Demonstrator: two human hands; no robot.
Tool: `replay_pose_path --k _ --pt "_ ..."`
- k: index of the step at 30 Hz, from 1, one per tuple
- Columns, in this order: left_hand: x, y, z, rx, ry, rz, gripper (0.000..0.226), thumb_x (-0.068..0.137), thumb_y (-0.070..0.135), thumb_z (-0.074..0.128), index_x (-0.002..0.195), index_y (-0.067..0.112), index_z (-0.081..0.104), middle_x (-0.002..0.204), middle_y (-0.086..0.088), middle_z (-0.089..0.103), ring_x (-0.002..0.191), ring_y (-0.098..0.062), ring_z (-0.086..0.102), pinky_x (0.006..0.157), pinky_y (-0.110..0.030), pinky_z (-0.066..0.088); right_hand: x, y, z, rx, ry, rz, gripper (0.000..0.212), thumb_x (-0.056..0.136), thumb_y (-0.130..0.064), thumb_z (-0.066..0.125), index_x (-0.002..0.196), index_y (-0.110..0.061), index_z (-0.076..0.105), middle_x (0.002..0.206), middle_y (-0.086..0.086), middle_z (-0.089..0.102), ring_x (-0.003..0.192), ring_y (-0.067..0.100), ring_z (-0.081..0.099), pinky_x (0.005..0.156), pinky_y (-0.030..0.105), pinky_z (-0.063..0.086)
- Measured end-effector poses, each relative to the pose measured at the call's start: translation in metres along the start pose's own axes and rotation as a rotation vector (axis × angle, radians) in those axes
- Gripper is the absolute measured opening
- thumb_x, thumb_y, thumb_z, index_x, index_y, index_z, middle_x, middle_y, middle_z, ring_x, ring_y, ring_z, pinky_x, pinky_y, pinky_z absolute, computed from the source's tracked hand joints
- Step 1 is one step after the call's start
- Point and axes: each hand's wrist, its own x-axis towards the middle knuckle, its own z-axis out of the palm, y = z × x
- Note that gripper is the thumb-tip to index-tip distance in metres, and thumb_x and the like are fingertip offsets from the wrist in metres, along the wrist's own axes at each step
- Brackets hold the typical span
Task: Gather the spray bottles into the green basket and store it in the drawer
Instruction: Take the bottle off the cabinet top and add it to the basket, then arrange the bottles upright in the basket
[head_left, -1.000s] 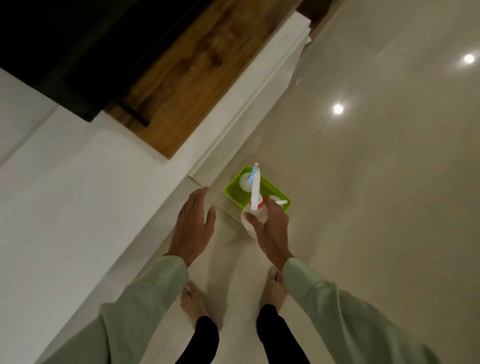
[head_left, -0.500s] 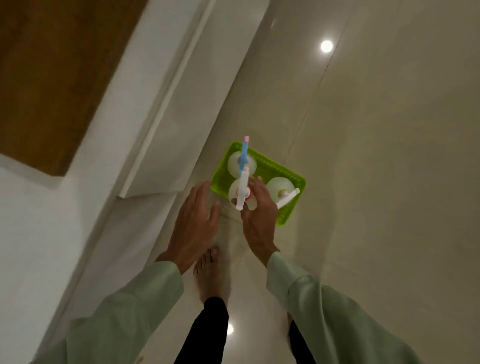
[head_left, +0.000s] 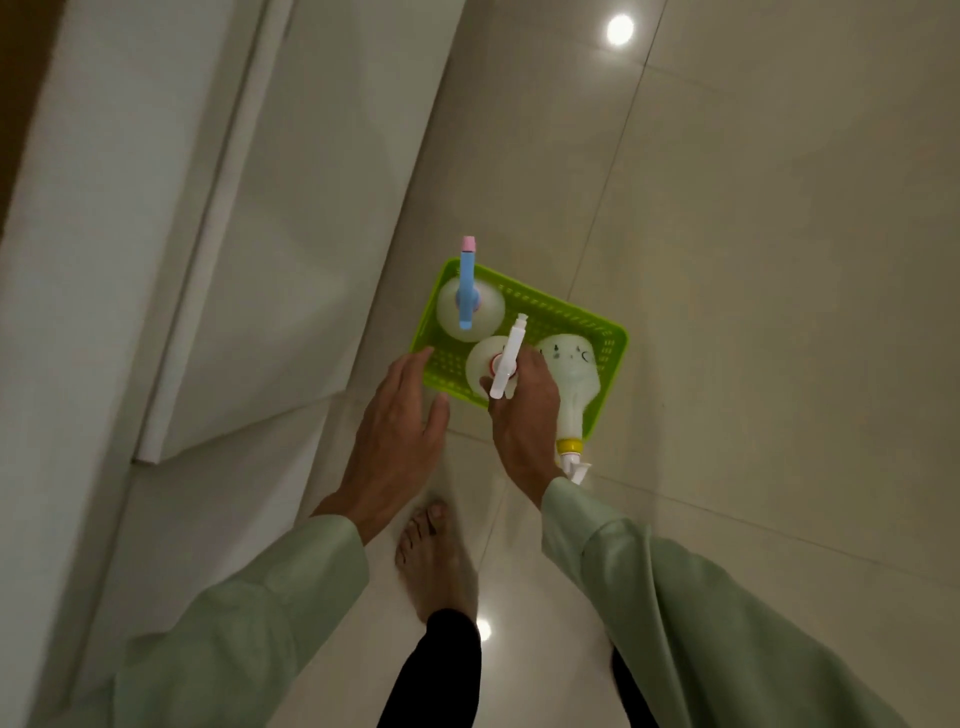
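Nearest us, our left hand hovers released, fingers spread, just beside the near rim of the green perforated plastic basket on the floor. Our right hand grips the white-triggered round spray bottle inside it. Beside that, the tipped yellow-collared bottle overhangs the rim and could topple out when we lift. Farthest stands the blue-triggered bottle.

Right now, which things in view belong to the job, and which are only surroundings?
Belong to the job:
- green basket on the floor
- blue-nozzle bottle, upright in the basket
- white-nozzle bottle, held by the right hand
- yellow-collar bottle, tilted over the basket rim
- left hand, open beside the basket

Only surroundings:
- white cabinet
- tiled floor
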Motion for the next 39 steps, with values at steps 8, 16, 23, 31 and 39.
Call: replay_pose_path --k 8,16,23,31,39 --pt "0.004 0.007 0.003 0.014 -0.019 0.02 0.05 0.098 0.02 0.051 0.146 0.014 0.04 0.147 -0.006 0.046 0.135 -0.021 0.046 0.109 -0.031 0.037 0.001 -0.002 -0.017 -0.075 -0.076 0.036 0.037 0.079 0.008 0.065 0.114 -0.002 0.059 0.114 0.015 0.063 0.105 0.035 0.062 0.086 0.055 0.055" --pt "-0.019 0.029 -0.001 0.019 -0.056 0.013 0.051 0.096 0.016 0.053 0.146 0.012 0.04 0.149 -0.008 0.045 0.139 -0.022 0.043 0.115 -0.033 0.034 -0.035 -0.009 -0.086 -0.19 0.023 0.023 0.061 0.086 -0.001 0.07 0.144 -0.001 0.051 0.146 0.019 0.053 0.138 0.035 0.047 0.115 0.043 0.04" --pt "-0.032 0.049 0.007 0.017 -0.087 0.037 0.049 0.095 0.014 0.052 0.143 0.013 0.043 0.147 -0.005 0.044 0.137 -0.02 0.043 0.113 -0.034 0.037 -0.058 0.016 -0.131 -0.443 -0.23 -0.16 0.07 0.064 0.013 0.063 0.132 -0.004 0.065 0.147 0.023 0.052 0.135 0.043 0.05 0.099 0.049 0.052" --pt "-0.037 0.049 0.028 0.054 -0.126 0.047 0.047 0.095 0.013 0.051 0.142 0.009 0.044 0.146 -0.008 0.045 0.136 -0.023 0.044 0.112 -0.038 0.038 -0.033 0.049 -0.134 -1.018 -0.617 -0.563 0.052 0.067 0.005 0.066 0.116 -0.013 0.071 0.154 0.024 0.045 0.125 0.041 0.057 0.085 0.045 0.052" --pt "-0.048 0.055 0.027 0.056 -0.135 0.04 0.046 0.095 0.011 0.053 0.141 0.01 0.046 0.145 -0.006 0.046 0.135 -0.022 0.045 0.11 -0.034 0.039 -0.023 0.042 -0.148 -0.927 -0.531 -0.805 0.047 0.073 0.002 0.041 0.103 -0.006 0.076 0.125 0.022 0.068 0.089 0.035 0.069 0.078 0.038 0.06"
